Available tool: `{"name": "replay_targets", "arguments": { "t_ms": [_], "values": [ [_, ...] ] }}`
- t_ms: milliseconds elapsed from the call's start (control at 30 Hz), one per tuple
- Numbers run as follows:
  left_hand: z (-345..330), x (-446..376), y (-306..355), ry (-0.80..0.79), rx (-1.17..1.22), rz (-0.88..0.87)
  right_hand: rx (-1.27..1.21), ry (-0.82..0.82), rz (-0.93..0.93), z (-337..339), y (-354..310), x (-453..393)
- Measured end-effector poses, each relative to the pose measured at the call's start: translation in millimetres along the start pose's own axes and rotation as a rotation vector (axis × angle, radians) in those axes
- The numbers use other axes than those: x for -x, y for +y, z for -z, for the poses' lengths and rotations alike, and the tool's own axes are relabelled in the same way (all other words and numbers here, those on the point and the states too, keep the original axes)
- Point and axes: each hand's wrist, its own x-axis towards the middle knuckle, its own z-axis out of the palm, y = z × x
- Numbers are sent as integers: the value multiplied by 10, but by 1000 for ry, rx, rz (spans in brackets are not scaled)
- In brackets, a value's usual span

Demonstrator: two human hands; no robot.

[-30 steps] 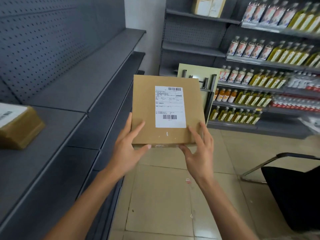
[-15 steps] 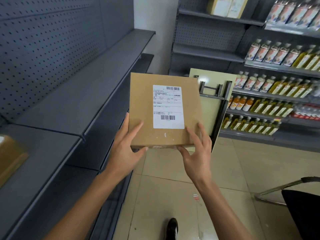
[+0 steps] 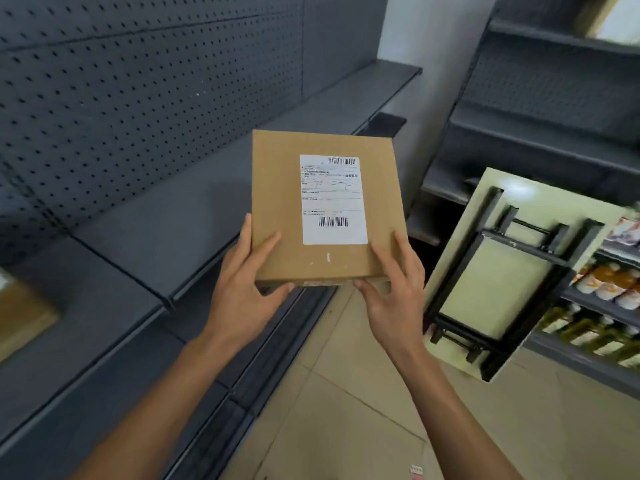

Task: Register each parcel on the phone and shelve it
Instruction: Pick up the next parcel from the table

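Flat brown cardboard parcel with white label (image 3: 327, 206): you clamp it in left hand (image 3: 244, 292) and right hand (image 3: 393, 299), now carried farther along the grey metal shelf (image 3: 194, 216); shelving pending.

1 head-worn wide-angle view looks forward and down along an aisle, close on the parcel (image 3: 327, 209), grey shelving (image 3: 173, 209) at left, floor (image 3: 346, 410) below.

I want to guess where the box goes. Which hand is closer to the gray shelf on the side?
Left. The left hand holds the box's near-left corner, right beside the gray shelf. The right hand holds the near-right corner, out over the floor aisle.
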Motion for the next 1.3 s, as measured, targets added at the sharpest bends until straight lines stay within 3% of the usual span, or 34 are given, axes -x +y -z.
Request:
{"name": "replay_targets", "arguments": {
  "t_ms": [600, 1300],
  "values": [
    [887, 58, -774, 324, -294, 340, -341, -370, 238, -1673, -663, -832],
    [745, -42, -940, 457, -466, 641, -382, -738, 476, -2332, -751, -1519]
  ]
}}
